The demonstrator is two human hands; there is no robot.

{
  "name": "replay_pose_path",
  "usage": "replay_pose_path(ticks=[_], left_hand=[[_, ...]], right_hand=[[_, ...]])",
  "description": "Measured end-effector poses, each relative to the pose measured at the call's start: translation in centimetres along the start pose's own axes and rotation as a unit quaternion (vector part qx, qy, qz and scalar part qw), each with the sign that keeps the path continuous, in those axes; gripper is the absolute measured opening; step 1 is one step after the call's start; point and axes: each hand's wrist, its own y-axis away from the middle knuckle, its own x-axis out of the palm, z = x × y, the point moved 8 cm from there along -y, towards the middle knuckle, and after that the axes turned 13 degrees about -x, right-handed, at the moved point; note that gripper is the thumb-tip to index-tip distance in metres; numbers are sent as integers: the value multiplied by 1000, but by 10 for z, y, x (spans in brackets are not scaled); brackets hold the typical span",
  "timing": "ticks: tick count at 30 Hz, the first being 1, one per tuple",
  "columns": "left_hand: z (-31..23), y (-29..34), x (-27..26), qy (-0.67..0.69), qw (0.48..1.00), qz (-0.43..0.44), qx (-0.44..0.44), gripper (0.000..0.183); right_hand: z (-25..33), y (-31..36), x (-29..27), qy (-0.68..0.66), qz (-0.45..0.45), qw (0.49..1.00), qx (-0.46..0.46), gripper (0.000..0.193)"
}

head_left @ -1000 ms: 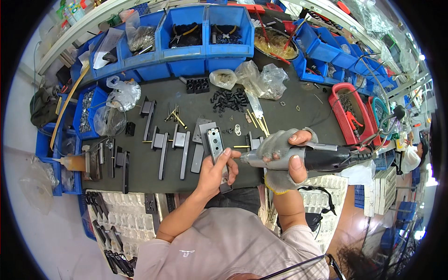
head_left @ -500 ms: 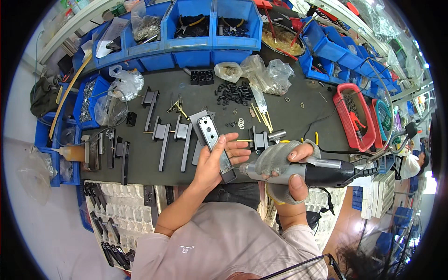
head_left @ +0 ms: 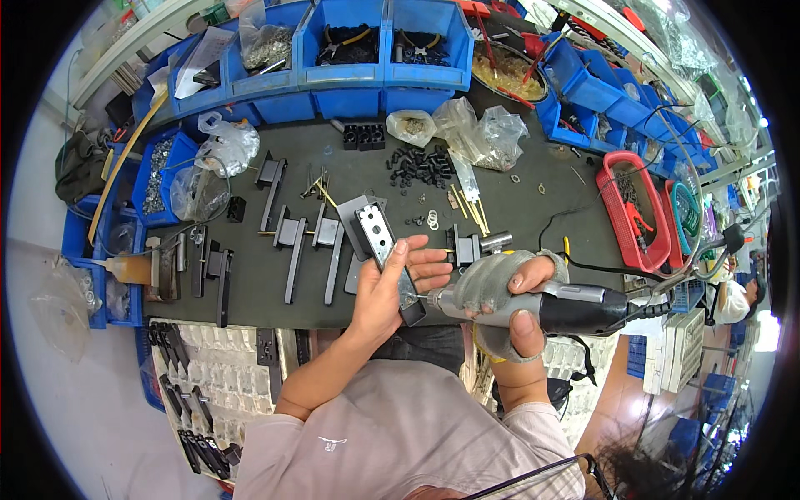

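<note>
My bare left hand (head_left: 392,287) holds a long black metal lock plate (head_left: 377,236) with a silvery inner face and several holes. The thumb lies along its face, while the fingers stretch out to the right. In a grey work glove with bare fingertips, my right hand (head_left: 497,292) grips a grey and black electric screwdriver (head_left: 575,308) held level. Its bit points left and meets the lower end of the plate. Several black lever door handles (head_left: 296,254) lie left of my left hand, and another black handle piece (head_left: 468,247) lies beyond the screwdriver.
Blue bins (head_left: 344,50) line the back of the dark bench mat (head_left: 533,196). Small black parts (head_left: 417,167) and plastic bags (head_left: 479,133) lie mid-bench. A red basket (head_left: 637,208) stands at the right, near the screwdriver's cable. A pale tray (head_left: 225,367) with black parts is below left.
The screwdriver has moved slightly left, and its bit now reaches the plate's lower end. The plate has shifted a little to the right in my left hand.
</note>
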Motion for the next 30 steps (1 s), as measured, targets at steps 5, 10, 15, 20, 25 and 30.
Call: replay_pose_path(ticks=[5,10,15,20,25,30], left_hand=[[0,1,4,3,1000,-7,2,48],[1,0,4,-5,1000,4,8,48],[1,0,4,1,1000,1,6,48],[2,-1,10,-25,999,35,8,47],[-4,-4,2,-27,999,22,24,46],[-5,-3,2,-23,999,14,31,45]], right_hand=[[1,0,5,-34,0,999,-5,40],[0,0,5,-35,-2,999,-11,39],[-2,0,5,-36,-9,999,-2,40],[5,6,0,15,20,995,99,58],[20,-9,12,-79,14,996,-47,40],[19,-11,16,-90,-31,994,-57,39]])
